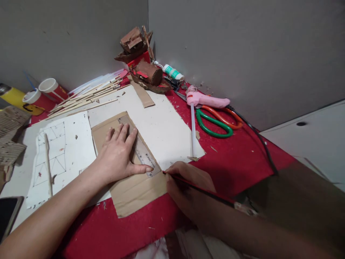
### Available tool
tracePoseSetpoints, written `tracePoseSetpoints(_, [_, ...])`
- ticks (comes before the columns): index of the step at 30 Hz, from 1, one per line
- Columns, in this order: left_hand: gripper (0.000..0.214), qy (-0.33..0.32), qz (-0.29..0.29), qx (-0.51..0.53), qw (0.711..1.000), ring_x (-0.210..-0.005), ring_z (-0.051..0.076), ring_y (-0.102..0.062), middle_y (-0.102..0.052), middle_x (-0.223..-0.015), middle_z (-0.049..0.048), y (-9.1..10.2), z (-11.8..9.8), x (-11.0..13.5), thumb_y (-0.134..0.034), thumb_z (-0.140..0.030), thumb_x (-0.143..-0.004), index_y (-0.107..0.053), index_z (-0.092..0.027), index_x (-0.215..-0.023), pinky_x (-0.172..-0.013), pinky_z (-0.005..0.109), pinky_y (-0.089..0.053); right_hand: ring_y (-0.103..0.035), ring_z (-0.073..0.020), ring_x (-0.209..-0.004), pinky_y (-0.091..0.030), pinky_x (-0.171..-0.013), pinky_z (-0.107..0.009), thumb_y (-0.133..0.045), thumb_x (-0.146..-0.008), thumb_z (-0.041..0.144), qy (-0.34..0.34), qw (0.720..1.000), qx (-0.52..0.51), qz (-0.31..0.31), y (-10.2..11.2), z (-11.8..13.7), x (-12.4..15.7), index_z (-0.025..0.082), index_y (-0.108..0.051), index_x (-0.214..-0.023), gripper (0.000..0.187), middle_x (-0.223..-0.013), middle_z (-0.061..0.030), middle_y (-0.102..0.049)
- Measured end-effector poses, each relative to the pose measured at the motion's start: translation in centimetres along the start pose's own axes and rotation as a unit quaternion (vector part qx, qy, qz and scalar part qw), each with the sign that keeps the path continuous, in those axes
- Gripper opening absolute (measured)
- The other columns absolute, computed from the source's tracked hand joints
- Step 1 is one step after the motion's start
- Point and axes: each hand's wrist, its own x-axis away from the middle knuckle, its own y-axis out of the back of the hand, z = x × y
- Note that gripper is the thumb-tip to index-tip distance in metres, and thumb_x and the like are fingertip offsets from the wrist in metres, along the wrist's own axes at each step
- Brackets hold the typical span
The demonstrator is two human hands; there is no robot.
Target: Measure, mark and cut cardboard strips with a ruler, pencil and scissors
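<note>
A piece of brown cardboard (140, 196) lies on the white sheet and overhangs the red cloth toward me. Along its right edge runs a clear ruler (147, 162), set at a slant. My left hand (118, 154) lies spread on the two, fingertips and thumb pressing the ruler down. In my right hand (180, 183), closed in a writing grip, is a dark pencil (199, 187) with red along it. Its tip is at the cardboard's right edge, close to the ruler's near end.
Pink glue gun (207, 99), scissors with green and orange handles (215, 124) and a cable (264, 144) lie right. Behind are brown model boats (152, 73) and a small bottle (174, 72). Wooden sticks (91, 97), paper cups (51, 88), a drawing (77, 144) and a phone (9, 214) are left.
</note>
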Motion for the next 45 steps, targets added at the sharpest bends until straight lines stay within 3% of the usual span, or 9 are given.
tracePoseSetpoints(7, [0.125,0.001,-0.009,0.005,1.000,-0.145,0.047,-0.026,-0.029,-0.156,0.0328,-0.1,0.0,0.0,-0.056,-0.089,-0.065,-0.031,-0.003,-0.153,-0.117,0.063,-0.017,-0.067,-0.0167,-0.072,-0.052,-0.064,-0.028,-0.057,-0.089,0.010,-0.006,0.984,-0.147,-0.099,0.4,-0.1,0.7,0.026,-0.060,-0.093,0.017,-0.080,-0.0004,-0.069])
tracePoseSetpoints(10, [0.121,-0.002,-0.010,0.007,1.000,-0.145,0.047,-0.026,-0.031,-0.156,0.0316,0.1,0.1,0.1,-0.056,-0.087,-0.067,-0.032,-0.005,-0.153,-0.117,0.063,-0.017,-0.067,-0.0170,-0.072,-0.052,-0.064,-0.028,-0.059,-0.088,0.012,-0.023,0.976,-0.177,-0.121,0.4,-0.2,0.5,0.025,-0.063,-0.091,0.014,-0.078,-0.0009,-0.070])
tracePoseSetpoints(18, [0.114,-0.006,-0.009,0.009,1.000,-0.145,0.046,-0.028,-0.033,-0.154,0.0316,0.5,1.3,0.6,-0.058,-0.085,-0.069,-0.038,-0.009,-0.151,-0.116,0.062,-0.020,-0.055,-0.0117,-0.052,-0.044,-0.048,-0.021,-0.056,-0.088,0.020,-0.116,0.962,-0.231,-0.086,0.5,-0.1,-0.5,0.022,-0.059,-0.082,0.007,-0.061,0.0043,-0.059])
tracePoseSetpoints(27, [0.107,0.000,-0.040,0.010,0.999,-0.144,0.045,-0.029,-0.033,-0.156,0.0271,-0.1,2.7,1.5,-0.054,-0.085,-0.072,-0.041,-0.011,-0.149,-0.115,0.062,-0.025,-0.052,-0.0118,-0.052,-0.040,-0.047,-0.022,-0.052,-0.084,0.018,-0.067,0.974,-0.215,-0.022,0.0,-0.1,-0.7,0.021,-0.058,-0.074,0.012,-0.060,0.0032,-0.056])
tracePoseSetpoints(38, [0.108,0.000,-0.019,0.031,0.999,-0.146,0.045,-0.026,-0.034,-0.156,0.0274,0.2,1.3,1.7,-0.057,-0.082,-0.073,-0.038,-0.009,-0.151,-0.116,0.061,-0.023,-0.050,-0.0125,-0.052,-0.037,-0.046,-0.023,-0.051,-0.083,0.019,-0.066,0.980,-0.183,0.044,-0.7,0.0,-0.5,0.022,-0.054,-0.069,0.015,-0.059,0.0023,-0.054])
tracePoseSetpoints(45, [0.108,-0.020,-0.012,0.038,0.999,-0.146,0.046,-0.025,-0.031,-0.158,0.0249,0.1,0.6,0.9,-0.055,-0.084,-0.072,-0.039,-0.012,-0.150,-0.116,0.062,-0.022,-0.052,-0.0129,-0.051,-0.039,-0.047,-0.023,-0.051,-0.085,0.021,-0.080,0.981,-0.176,-0.012,-0.1,0.2,-0.4,0.021,-0.056,-0.069,0.017,-0.058,0.0019,-0.057])
